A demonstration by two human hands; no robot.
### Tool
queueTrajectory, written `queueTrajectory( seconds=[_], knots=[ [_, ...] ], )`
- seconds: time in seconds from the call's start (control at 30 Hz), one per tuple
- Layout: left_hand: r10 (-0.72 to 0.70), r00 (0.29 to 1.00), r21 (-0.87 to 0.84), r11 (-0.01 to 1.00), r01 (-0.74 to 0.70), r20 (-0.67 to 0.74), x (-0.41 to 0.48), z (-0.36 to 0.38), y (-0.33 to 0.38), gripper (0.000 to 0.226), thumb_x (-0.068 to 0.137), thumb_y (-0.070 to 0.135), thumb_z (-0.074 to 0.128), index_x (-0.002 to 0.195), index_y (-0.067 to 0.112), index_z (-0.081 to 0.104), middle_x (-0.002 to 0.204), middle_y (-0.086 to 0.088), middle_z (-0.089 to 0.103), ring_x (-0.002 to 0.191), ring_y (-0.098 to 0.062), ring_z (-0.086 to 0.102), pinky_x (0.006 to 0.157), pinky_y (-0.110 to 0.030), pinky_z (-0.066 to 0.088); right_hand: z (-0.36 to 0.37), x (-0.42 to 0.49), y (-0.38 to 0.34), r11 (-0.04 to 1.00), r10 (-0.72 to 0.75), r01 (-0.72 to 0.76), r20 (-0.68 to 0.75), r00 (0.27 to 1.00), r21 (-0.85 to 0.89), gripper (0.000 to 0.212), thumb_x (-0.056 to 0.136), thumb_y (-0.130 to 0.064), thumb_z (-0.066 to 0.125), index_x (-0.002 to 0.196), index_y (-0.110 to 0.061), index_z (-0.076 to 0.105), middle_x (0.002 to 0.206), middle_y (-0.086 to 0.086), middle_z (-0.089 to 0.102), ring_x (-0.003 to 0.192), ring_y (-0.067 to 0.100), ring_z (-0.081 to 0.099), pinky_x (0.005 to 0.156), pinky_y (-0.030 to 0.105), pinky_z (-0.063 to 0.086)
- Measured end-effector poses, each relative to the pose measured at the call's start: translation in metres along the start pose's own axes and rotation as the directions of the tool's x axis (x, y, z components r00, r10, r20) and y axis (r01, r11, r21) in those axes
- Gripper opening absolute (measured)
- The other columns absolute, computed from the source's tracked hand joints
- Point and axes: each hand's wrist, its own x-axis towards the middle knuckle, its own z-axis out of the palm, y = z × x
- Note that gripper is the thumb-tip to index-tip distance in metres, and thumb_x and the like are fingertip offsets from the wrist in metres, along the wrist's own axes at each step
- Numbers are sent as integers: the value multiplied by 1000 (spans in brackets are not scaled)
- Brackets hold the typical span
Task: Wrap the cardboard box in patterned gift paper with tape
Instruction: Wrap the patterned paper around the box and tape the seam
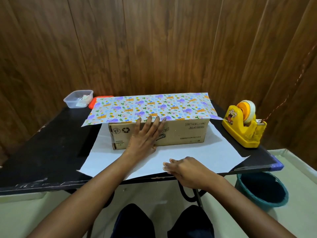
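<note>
Cardboard box [171, 133] sits mid-table on gift paper [151, 107], far flap folded over its top. Left hand [145, 136] flat, open, pinning that flap. Right hand [185, 166] pinches near edge. Paper likely thin, creases easily; lift by the edge.

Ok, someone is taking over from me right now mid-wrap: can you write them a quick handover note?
Left hand: flat against the box's near side, fingertips pinning the paper's edge at the top rim.
Right hand: gripping the paper's near edge at the table front.
Things: box lies on the paper's white side; the patterned flap is folded over the top. Tape dispenser to the right.
Done: far flap over the top.
Left: lift the near flap, tape the seam, fold and tape both ends. No tape visible on the paper yet.
</note>
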Motion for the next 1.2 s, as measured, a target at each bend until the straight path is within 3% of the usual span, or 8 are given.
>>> queueTrajectory(
  seconds=[0.3,0.47,0.57,0.63,0.7,0.9,1.07,1.2],
  knots=[
    [28,998,-3,1000,-28,-65,-3,7,-2,119,56,43,78,146,6,8,141,-13,28,126,-32,33,99,-55,26,6,1,-8,999,7,-7,24,1000,-37,78,75,-44,-6,119,-17,53,124,12,60,109,39,58,81,41,48],
    [-7,988,32,999,13,-155,-7,10,5,85,80,25,51,148,3,6,141,-14,32,126,-33,35,101,-57,25,-22,0,-5,975,125,-130,38,991,180,64,87,-66,26,115,-24,65,121,2,65,109,24,60,89,32,45],
    [-22,987,19,999,26,-160,-7,11,9,68,86,18,37,148,4,12,141,-15,32,127,-34,35,102,-58,25,-39,9,7,915,287,-191,-240,927,356,54,86,-52,33,102,-19,71,101,1,72,93,23,65,77,34,49],
    [-34,988,5,999,35,-150,-4,12,9,69,84,21,37,147,5,16,141,-14,32,127,-34,35,102,-57,25,-46,21,19,940,313,-182,-523,793,287,40,85,-33,39,98,-13,71,93,3,72,90,23,62,74,34,49],
    [-33,988,-2,999,33,-153,-3,13,8,69,82,22,41,146,6,20,140,-14,32,126,-33,35,101,-57,24,-53,37,31,966,258,-180,-632,731,185,36,79,-23,43,97,-9,70,99,6,69,99,20,54,85,29,43],
    [-18,991,-36,999,13,-133,1,8,0,72,80,25,48,145,7,22,139,-11,34,123,-30,37,99,-51,28,-62,63,57,940,337,-278,-413,846,199,48,89,-38,47,133,-19,52,143,-1,44,133,17,36,109,28,18],
    [-214,972,-195,962,192,-100,-5,-5,-35,77,67,37,75,130,4,46,126,-13,53,115,-29,48,95,-39,30,-62,64,71,951,294,-221,-414,862,215,38,93,-29,57,130,-23,56,138,-7,51,129,14,42,100,19,19],
    [-337,941,-225,918,327,-7,-15,-8,-55,69,49,38,89,103,0,66,105,-15,67,98,-31,65,91,-41,42,-69,67,77,958,267,-201,-388,882,204,35,88,-29,65,123,-24,62,132,-7,56,128,21,45,99,24,20]
  ],
)
